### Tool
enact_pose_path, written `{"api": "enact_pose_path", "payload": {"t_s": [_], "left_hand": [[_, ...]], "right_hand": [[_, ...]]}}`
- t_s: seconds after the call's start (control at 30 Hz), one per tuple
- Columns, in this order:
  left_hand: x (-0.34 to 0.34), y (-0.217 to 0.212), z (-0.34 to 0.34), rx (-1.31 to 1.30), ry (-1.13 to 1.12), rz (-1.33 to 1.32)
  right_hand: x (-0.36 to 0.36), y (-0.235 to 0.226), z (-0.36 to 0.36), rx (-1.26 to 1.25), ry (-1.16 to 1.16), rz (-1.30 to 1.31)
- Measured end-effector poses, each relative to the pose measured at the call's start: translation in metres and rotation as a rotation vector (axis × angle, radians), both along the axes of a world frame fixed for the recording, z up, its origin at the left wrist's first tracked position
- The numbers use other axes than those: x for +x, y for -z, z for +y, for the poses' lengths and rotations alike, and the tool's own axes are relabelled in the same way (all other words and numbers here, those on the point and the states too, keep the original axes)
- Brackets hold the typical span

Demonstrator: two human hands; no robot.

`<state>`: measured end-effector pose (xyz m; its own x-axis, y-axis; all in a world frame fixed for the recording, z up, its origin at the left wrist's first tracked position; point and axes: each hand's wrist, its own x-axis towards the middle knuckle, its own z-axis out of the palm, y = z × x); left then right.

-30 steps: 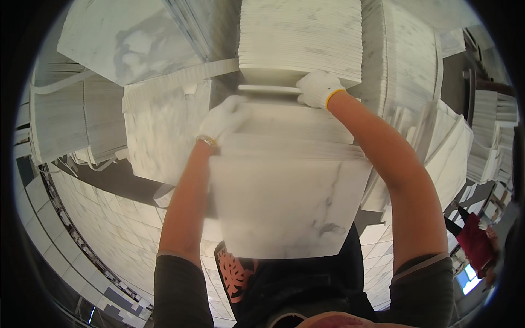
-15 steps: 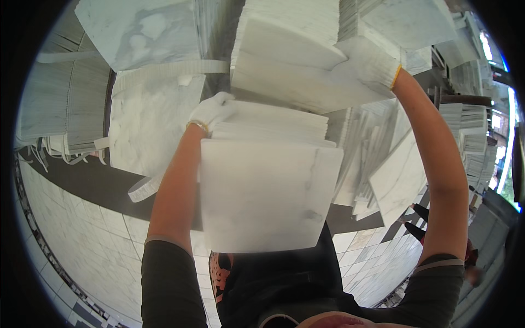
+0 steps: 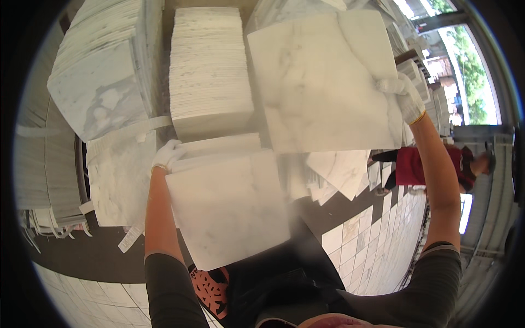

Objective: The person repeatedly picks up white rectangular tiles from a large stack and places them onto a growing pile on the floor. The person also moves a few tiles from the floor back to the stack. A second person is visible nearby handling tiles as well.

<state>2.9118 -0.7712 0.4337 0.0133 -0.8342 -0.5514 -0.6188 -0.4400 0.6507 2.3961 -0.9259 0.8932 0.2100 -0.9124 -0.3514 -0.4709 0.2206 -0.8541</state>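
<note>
My right hand (image 3: 405,97), in a white glove, grips the right edge of a large white marble tile (image 3: 320,82) with grey veins and holds it lifted and tilted, its face toward me. My left hand (image 3: 165,155), also gloved, rests on the far left corner of a stack of square marble tiles (image 3: 229,205) carried against my body. The lifted tile is apart from the stack, up and to the right of it.
Tall stacks of white marble tiles stand ahead: one in the middle (image 3: 208,71), one at the left (image 3: 104,71), a low one (image 3: 117,180) with strapping. Loose broken pieces (image 3: 339,172) lie on the floor. A person in a red top (image 3: 424,167) crouches at the right.
My right hand has lifted the top tile off the carried stack and swung it up and to the right, turning its face toward me. My left hand stayed on the stack.
</note>
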Motion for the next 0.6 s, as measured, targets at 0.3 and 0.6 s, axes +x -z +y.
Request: {"api": "enact_pose_path", "payload": {"t_s": [0.3,0.6], "left_hand": [[0.012,0.025,-0.004,-0.038,0.024,0.066],[0.013,0.002,-0.005,0.075,0.057,0.023]], "right_hand": [[-0.117,0.087,0.172,0.145,0.532,-0.702],[-0.196,0.192,0.243,0.115,0.751,-0.836]]}}
